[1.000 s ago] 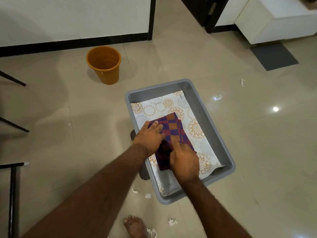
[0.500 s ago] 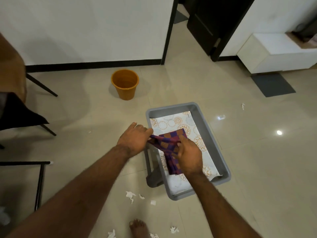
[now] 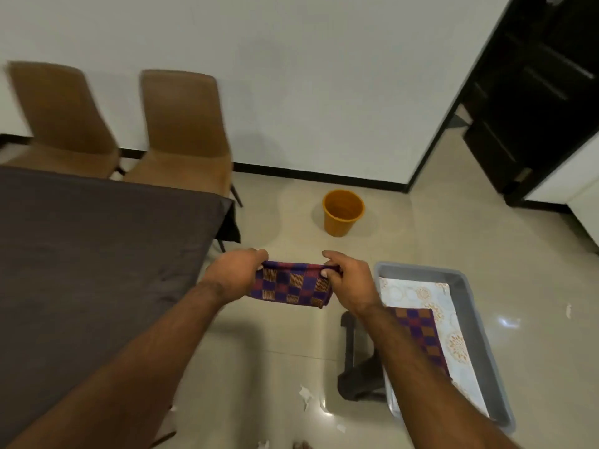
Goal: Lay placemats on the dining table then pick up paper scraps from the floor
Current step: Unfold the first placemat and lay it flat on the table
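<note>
A folded purple and orange checked placemat hangs in the air between my hands, above the floor. My left hand grips its left top corner and my right hand pinches its right top corner. The dining table, covered with a dark grey cloth, lies to the left of the mat. A second checked placemat lies in the grey tray on a floral sheet, partly hidden by my right forearm. White paper scraps lie on the floor near my feet.
An orange bin stands on the tiled floor near the wall. Two brown chairs stand behind the table. A dark low stool supports the tray. A black door is at the right. Another scrap lies right of the tray.
Both hands have lifted the checked placemat out of the tray and carried it left. My view has swung up and left, bringing the table and chairs in.
</note>
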Demonstrator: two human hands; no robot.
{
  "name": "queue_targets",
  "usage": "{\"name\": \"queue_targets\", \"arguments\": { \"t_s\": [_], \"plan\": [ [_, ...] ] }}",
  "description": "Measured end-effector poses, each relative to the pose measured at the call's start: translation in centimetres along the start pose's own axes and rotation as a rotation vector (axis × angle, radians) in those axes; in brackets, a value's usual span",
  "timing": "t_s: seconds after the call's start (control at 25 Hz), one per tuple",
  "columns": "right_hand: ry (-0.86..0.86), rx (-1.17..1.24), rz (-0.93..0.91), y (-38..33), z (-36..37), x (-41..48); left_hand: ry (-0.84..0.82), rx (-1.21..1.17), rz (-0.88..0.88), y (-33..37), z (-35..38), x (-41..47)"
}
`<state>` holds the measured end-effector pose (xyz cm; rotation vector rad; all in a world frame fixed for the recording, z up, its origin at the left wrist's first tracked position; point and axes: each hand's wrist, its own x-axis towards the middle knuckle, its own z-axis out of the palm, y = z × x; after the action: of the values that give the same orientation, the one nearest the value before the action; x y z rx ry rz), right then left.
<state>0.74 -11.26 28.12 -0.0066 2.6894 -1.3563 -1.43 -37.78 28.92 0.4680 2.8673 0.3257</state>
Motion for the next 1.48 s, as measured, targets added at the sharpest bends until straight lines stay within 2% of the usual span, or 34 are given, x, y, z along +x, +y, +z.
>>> {"name": "queue_targets", "arguments": {
  "t_s": [0.24, 0.44, 0.64, 0.8, 0.96, 1.28, 1.48],
  "plan": [
    [-0.209, 0.173, -0.146, -16.6, 6.4, 0.8, 0.149, -0.165, -0.289, -10.1, -11.0, -12.1],
    [-0.374, 0.249, -0.283, -27.1, 12.5, 0.5, 0.212, -0.291, -0.518, -15.9, -16.8, -21.7],
    [-0.418, 0.426, -0.314, -34.1, 15.7, 1.7, 0.310, -0.624, -0.655, -18.4, -20.7, -27.0],
    [-0.522, 0.420, -0.336, -35.8, 18.4, 4.0, 0.393, -0.865, -0.718, -19.8, -22.0, -27.7],
    [-0.618, 0.266, -0.370, -34.6, 22.8, 7.1, 0.345, -0.910, -0.866, -22.3, -18.2, -27.3],
    [-0.796, -0.172, -0.353, -25.8, 37.3, 7.6, 0.158, -0.916, -1.194, -25.3, -0.3, -27.7],
    [-0.777, -0.289, -0.384, -23.3, 41.5, 6.7, 0.184, -0.731, -1.248, -26.7, 6.3, -28.4]
  ]
}}
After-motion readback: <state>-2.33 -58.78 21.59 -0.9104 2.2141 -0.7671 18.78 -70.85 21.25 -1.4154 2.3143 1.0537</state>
